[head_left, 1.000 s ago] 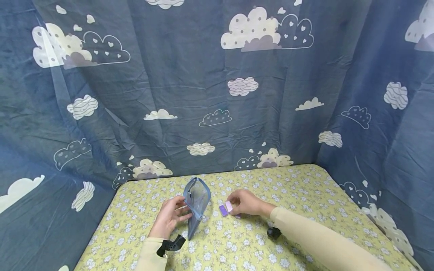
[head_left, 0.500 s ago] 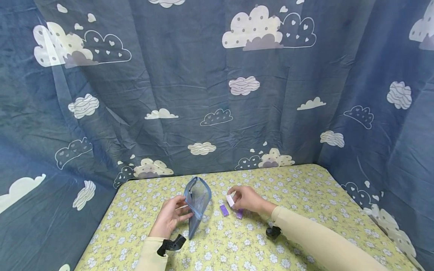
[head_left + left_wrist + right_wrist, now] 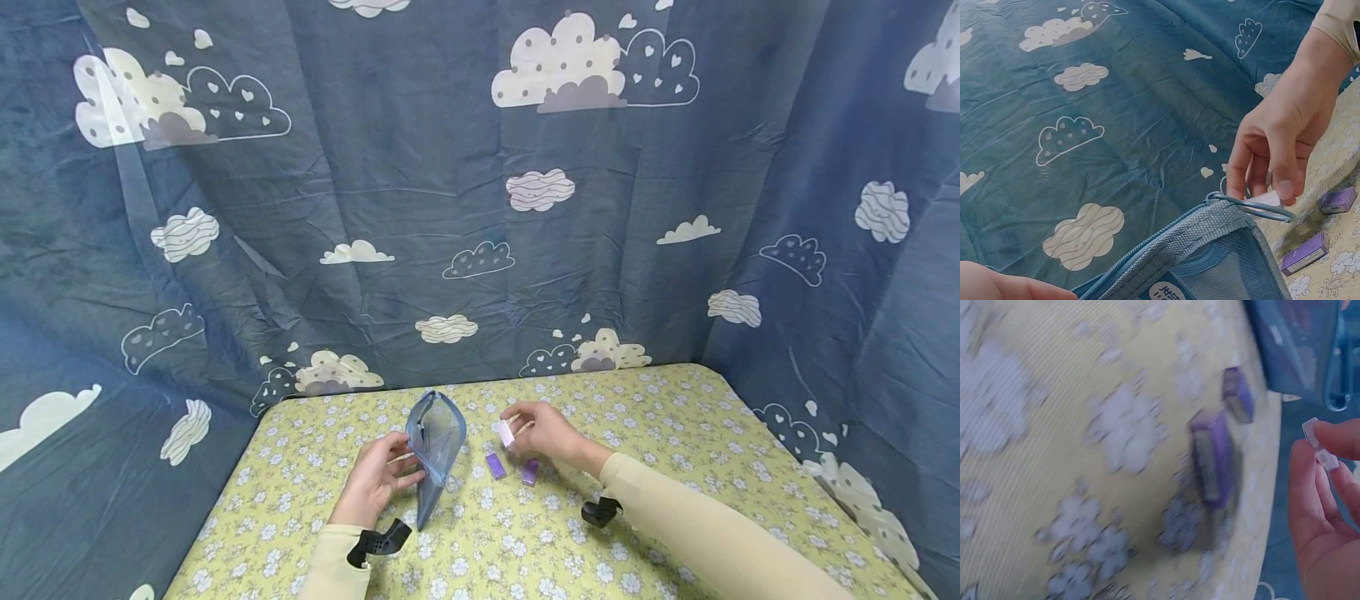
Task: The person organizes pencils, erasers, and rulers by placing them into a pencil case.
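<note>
the left hand (image 3: 377,482) holds a blue mesh pouch (image 3: 442,450) by its left side, the mouth gaping. to the right, above the flowered worktop (image 3: 637,408), the right hand (image 3: 551,435) pinches a pale box (image 3: 506,433) between thumb and fingers, so both grips are closed on something. a left purple box (image 3: 495,466) and a right purple box (image 3: 530,472) lie nearer than the pale box, apart from each other. the pale box is probably light and stiff, perhaps slippery; opposite faces should give the surest hold. the pouch looks soft and likely to sag, best taken by its rim.
</note>
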### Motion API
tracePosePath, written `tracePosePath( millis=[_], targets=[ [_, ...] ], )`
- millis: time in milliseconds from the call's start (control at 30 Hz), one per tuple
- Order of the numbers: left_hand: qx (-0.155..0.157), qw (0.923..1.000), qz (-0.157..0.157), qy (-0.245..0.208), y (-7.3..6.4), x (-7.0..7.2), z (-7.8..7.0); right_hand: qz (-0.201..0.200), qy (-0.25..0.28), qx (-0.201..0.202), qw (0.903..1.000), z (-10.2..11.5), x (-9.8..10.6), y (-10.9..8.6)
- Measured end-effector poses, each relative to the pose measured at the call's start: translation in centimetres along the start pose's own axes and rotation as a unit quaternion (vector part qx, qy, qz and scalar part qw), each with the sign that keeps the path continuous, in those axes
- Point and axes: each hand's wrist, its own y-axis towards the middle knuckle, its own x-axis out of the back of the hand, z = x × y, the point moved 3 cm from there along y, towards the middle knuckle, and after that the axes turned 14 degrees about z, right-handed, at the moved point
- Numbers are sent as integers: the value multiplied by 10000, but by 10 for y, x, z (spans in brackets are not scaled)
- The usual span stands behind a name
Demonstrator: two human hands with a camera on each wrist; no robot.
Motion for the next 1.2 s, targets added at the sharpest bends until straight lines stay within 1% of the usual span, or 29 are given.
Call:
tracePosePath(
  millis=[133,200,367,533,833,1200],
  targets=[
    [0,10000,-62,55,0,0,0,77,280,52,9996,10,-2,-1],
    [4,9999,-75,75,0,0,0,103,327,83,9994,16,-4,-1],
    [0,10000,-55,59,0,0,0,128,338,72,9993,30,-6,-2],
    [9,10000,-49,78,-2,0,0,236,353,24,9991,44,-12,-3],
    [-10,10000,-10,24,-3,-1,0,303,168,73,9994,63,-18,1],
    [-32,9999,-103,64,0,1,-1,440,-11,237,9988,91,-23,17]
  ],
)
